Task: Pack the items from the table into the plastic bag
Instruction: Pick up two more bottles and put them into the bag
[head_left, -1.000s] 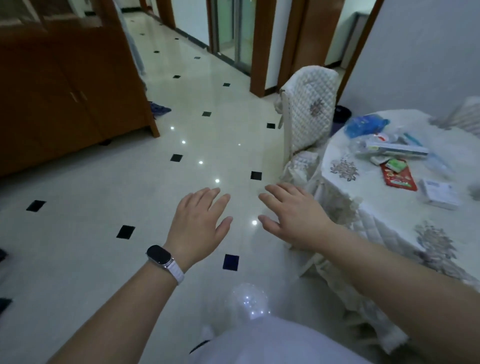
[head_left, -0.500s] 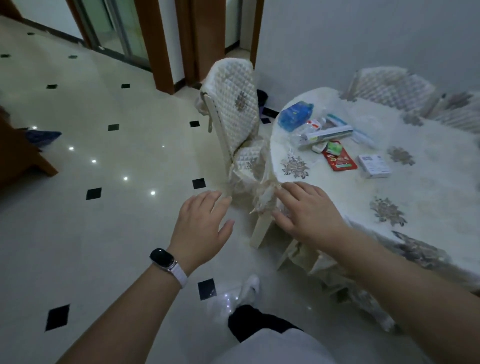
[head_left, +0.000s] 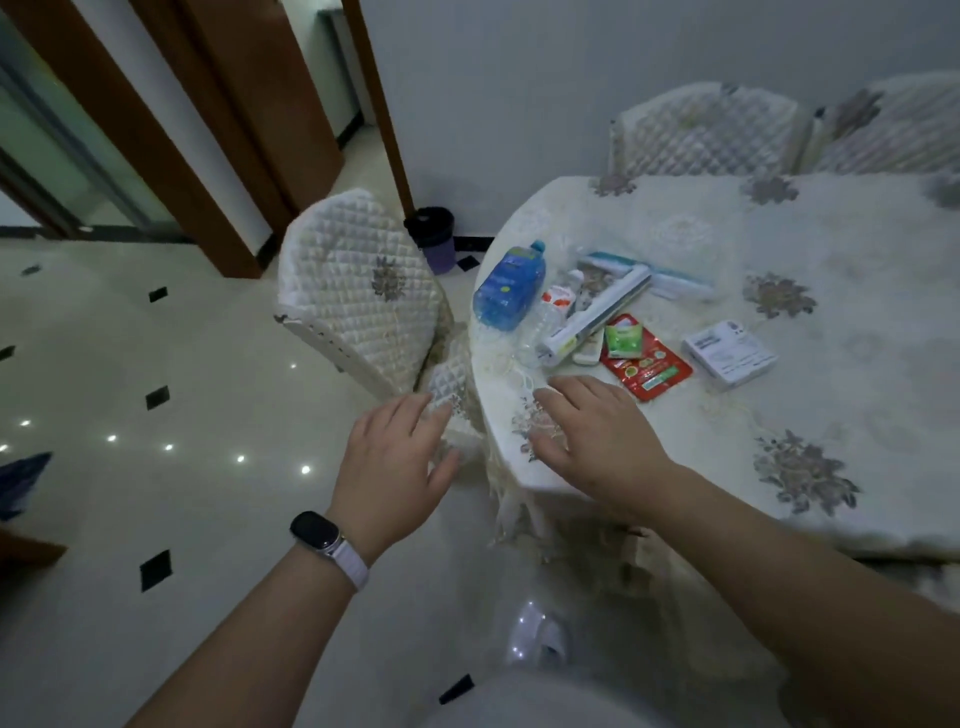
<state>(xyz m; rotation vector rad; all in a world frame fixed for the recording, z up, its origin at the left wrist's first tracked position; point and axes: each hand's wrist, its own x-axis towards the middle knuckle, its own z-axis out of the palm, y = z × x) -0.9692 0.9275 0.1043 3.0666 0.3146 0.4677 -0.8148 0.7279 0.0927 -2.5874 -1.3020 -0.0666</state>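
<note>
On the near left part of the round table (head_left: 810, 395) lie a blue bottle (head_left: 510, 286), a long white box (head_left: 597, 314), a red packet (head_left: 647, 364) with a small green sachet (head_left: 623, 336) on it, and a white carton (head_left: 730, 354). A crumpled clear plastic bag (head_left: 540, 332) lies among them. My right hand (head_left: 597, 431) hovers flat over the table's edge, fingers spread, just short of the red packet. My left hand (head_left: 397, 462), with a watch on its wrist, is held out flat beside the chair, off the table. Both hold nothing.
A quilted white chair (head_left: 358, 296) stands pushed against the table's left side. Two more chairs (head_left: 706, 130) stand behind the table by the wall. A dark bin (head_left: 431, 236) sits on the floor near the wall. Tiled floor stretches to the left.
The view has swung right and closer to the table. Both hands have moved forward with it; my right hand now reaches over the table's edge near the items.
</note>
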